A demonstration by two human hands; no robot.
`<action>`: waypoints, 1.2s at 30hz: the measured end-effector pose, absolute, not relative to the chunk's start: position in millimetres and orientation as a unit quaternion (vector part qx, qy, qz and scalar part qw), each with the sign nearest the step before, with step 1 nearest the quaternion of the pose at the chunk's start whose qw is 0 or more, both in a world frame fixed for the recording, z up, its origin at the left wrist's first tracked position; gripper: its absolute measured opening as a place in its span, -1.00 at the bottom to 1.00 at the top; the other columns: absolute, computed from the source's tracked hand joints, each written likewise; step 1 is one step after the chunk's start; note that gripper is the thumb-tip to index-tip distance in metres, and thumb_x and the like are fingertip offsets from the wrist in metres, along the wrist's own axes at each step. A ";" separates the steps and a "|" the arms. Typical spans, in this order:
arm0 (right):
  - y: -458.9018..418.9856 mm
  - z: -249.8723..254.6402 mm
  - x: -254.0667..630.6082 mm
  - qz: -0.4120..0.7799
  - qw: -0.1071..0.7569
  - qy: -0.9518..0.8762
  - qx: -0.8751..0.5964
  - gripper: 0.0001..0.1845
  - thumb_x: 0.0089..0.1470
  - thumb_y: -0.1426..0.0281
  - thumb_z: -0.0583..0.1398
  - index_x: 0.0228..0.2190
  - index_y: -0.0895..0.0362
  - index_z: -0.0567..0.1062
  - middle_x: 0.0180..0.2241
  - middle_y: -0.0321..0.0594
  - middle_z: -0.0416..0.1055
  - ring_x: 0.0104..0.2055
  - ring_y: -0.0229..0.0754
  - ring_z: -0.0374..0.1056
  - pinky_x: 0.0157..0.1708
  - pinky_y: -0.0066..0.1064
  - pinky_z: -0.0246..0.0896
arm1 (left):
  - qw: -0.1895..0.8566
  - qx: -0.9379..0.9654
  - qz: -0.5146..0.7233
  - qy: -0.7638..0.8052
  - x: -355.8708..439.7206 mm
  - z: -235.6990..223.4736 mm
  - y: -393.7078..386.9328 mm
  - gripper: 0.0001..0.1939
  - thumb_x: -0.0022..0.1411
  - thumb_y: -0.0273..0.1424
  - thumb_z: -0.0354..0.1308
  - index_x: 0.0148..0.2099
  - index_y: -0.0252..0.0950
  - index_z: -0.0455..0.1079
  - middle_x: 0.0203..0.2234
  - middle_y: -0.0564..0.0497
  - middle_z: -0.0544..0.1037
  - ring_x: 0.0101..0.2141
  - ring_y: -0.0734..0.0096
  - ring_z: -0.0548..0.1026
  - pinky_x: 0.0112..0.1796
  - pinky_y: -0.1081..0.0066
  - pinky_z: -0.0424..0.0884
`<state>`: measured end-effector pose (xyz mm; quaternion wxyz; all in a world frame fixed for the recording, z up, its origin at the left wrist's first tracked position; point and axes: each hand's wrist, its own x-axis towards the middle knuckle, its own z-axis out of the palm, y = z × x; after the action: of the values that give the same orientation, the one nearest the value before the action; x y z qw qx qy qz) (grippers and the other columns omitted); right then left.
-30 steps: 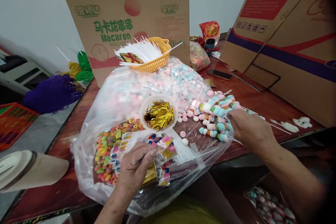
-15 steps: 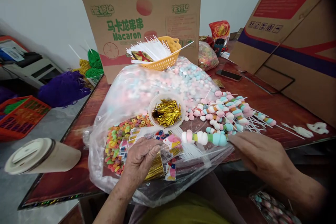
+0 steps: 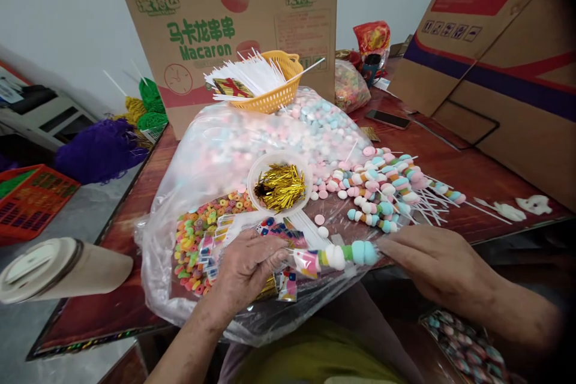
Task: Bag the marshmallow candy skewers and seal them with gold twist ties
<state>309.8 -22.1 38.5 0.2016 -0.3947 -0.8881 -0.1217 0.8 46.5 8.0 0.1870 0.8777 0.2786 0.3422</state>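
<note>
My right hand (image 3: 443, 261) grips one end of a marshmallow skewer (image 3: 360, 253) of blue, green, white and yellow pieces; the stick is hidden by the fingers. Pinched in my left hand (image 3: 246, 264) is a small clear plastic bag (image 3: 306, 262) with a pink print. The skewer's left end is inside this bag, while its blue pieces show outside. Just beyond my hands stands a round tub (image 3: 308, 183) of gold twist ties (image 3: 283, 186). Colourful candy rings (image 3: 191, 246) and more printed bags (image 3: 288, 285) lie around my left hand.
Finished skewers (image 3: 391, 183) lie piled to the right. Behind the tub, a large plastic bag of marshmallows (image 3: 225, 138) carries a yellow basket (image 3: 270, 99) of white sticks (image 3: 252, 75). A lidded cup (image 3: 99, 267) stands at left; cardboard boxes (image 3: 252, 24) rise behind, beside a phone (image 3: 387, 119).
The skewer's left end has gone into the printed bag, as my right hand moved slightly left and my left hand slightly right. The whole view has shifted a little.
</note>
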 end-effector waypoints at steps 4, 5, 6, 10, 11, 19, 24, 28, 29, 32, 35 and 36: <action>-17.0 37.2 308.1 -0.053 0.211 -0.880 -0.423 -0.73 0.09 0.62 -0.01 -0.19 0.15 0.32 -0.38 -0.19 0.45 -0.38 -0.24 0.36 -0.43 -0.45 0.17 | 0.177 0.902 0.274 0.284 8.7 13.8 50.8 -0.73 0.26 -0.23 0.05 -0.08 -0.23 0.43 -0.33 -0.02 0.61 -0.36 0.39 0.51 -0.33 0.43 0.31; -16.3 36.9 307.4 -0.044 0.215 -0.878 -0.426 -0.73 0.09 0.62 0.00 -0.19 0.15 0.32 -0.37 -0.19 0.45 -0.38 -0.23 0.37 -0.42 -0.46 0.17 | 0.172 0.905 0.256 0.294 11.2 15.8 51.5 -0.64 0.20 -0.14 0.09 -0.06 -0.25 0.42 -0.33 -0.05 0.60 -0.36 0.35 0.50 -0.32 0.40 0.31; -16.0 37.0 306.5 -0.032 0.217 -0.878 -0.426 -0.75 0.09 0.60 0.00 -0.20 0.15 0.33 -0.37 -0.19 0.46 -0.38 -0.24 0.37 -0.42 -0.46 0.17 | 0.169 0.910 0.231 0.301 14.0 18.2 52.2 -0.55 0.13 -0.06 0.13 -0.05 -0.26 0.42 -0.33 -0.06 0.60 -0.35 0.30 0.49 -0.30 0.37 0.31; -15.0 43.0 300.5 0.039 0.169 -0.890 -0.421 -0.79 0.09 0.59 0.00 -0.31 0.13 0.38 -0.44 -0.23 0.43 -0.44 -0.26 0.32 -0.47 -0.48 0.06 | 0.241 0.906 0.095 0.336 28.7 29.5 54.4 -0.56 0.04 -0.05 0.21 -0.14 -0.25 0.47 -0.41 -0.01 0.57 -0.35 0.28 0.47 -0.29 0.37 0.27; -13.8 46.0 298.2 0.048 0.153 -0.893 -0.419 -0.79 0.08 0.59 -0.01 -0.35 0.13 0.38 -0.47 -0.24 0.41 -0.46 -0.27 0.30 -0.49 -0.47 0.02 | 0.290 0.891 0.069 0.341 32.9 31.8 54.9 -0.60 0.06 -0.07 0.20 -0.16 -0.25 0.47 -0.42 0.02 0.56 -0.36 0.32 0.47 -0.32 0.42 0.27; 6.6 56.8 271.3 0.081 0.001 -0.907 -0.414 -0.84 -0.03 0.57 0.06 -0.42 0.14 0.40 -0.49 -0.24 0.38 -0.52 -0.28 0.20 -0.56 -0.43 -0.24 | 0.468 0.813 0.005 0.347 65.0 25.2 51.6 -0.48 -0.09 -0.04 0.28 -0.16 -0.29 0.42 -0.41 0.07 0.50 -0.34 0.33 0.42 -0.38 0.49 0.26; 8.3 44.3 281.1 0.091 0.042 -0.897 -0.430 -0.82 0.06 0.54 0.01 -0.44 0.14 0.39 -0.50 -0.26 0.38 -0.52 -0.29 0.19 -0.55 -0.44 -0.22 | 0.480 0.800 -0.020 0.360 49.0 34.4 62.0 -0.10 -0.19 -0.09 0.35 0.19 -0.21 0.15 -0.23 0.02 0.50 -0.28 0.27 0.43 -0.30 0.44 0.30; 2.8 39.8 287.9 0.065 0.101 -0.904 -0.410 -0.77 0.08 0.55 -0.04 -0.49 0.15 0.36 -0.53 -0.27 0.34 -0.53 -0.30 0.17 -0.54 -0.43 -0.22 | 0.500 0.794 -0.096 0.331 33.3 38.6 72.3 -0.60 -0.02 -0.21 0.26 -0.13 -0.28 0.41 -0.43 0.11 0.50 -0.38 0.36 0.42 -0.38 0.50 0.27; 1.2 39.7 287.4 0.052 0.101 -0.906 -0.408 -0.77 0.07 0.56 -0.04 -0.50 0.15 0.35 -0.55 -0.27 0.34 -0.55 -0.30 0.15 -0.55 -0.42 -0.25 | 0.501 0.797 -0.095 0.325 32.4 37.3 72.6 -0.69 0.02 -0.24 0.23 -0.19 -0.28 0.41 -0.45 0.12 0.49 -0.38 0.38 0.42 -0.37 0.51 0.27; -3.9 42.0 284.9 0.028 0.071 -0.903 -0.422 -0.79 0.05 0.56 -0.02 -0.50 0.15 0.35 -0.56 -0.28 0.34 -0.59 -0.31 0.12 -0.56 -0.41 -0.32 | 0.476 0.814 -0.038 0.330 35.1 33.0 67.1 -0.77 0.10 -0.29 0.16 -0.19 -0.27 0.37 -0.36 0.10 0.51 -0.33 0.41 0.43 -0.29 0.50 0.30; -8.3 48.3 284.4 0.041 0.035 -0.892 -0.449 -0.83 0.04 0.53 0.01 -0.48 0.13 0.36 -0.56 -0.28 0.36 -0.60 -0.30 0.14 -0.56 -0.41 -0.34 | 0.339 0.852 -0.013 0.399 42.0 32.9 56.0 -0.80 0.14 -0.28 0.11 -0.21 -0.27 0.34 -0.37 0.05 0.51 -0.36 0.37 0.45 -0.32 0.44 0.31; -9.2 50.6 284.5 0.058 0.027 -0.888 -0.456 -0.83 0.04 0.53 0.02 -0.48 0.13 0.37 -0.56 -0.29 0.36 -0.59 -0.30 0.15 -0.56 -0.41 -0.33 | 0.266 0.867 -0.015 0.421 44.7 33.5 52.1 -0.83 0.13 -0.31 0.11 -0.24 -0.27 0.34 -0.41 0.02 0.51 -0.37 0.32 0.45 -0.33 0.40 0.30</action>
<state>284.5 -9.2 50.6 0.0265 -0.4561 -0.8876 0.0580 44.7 52.1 33.5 0.2658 0.8669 0.4215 -0.0154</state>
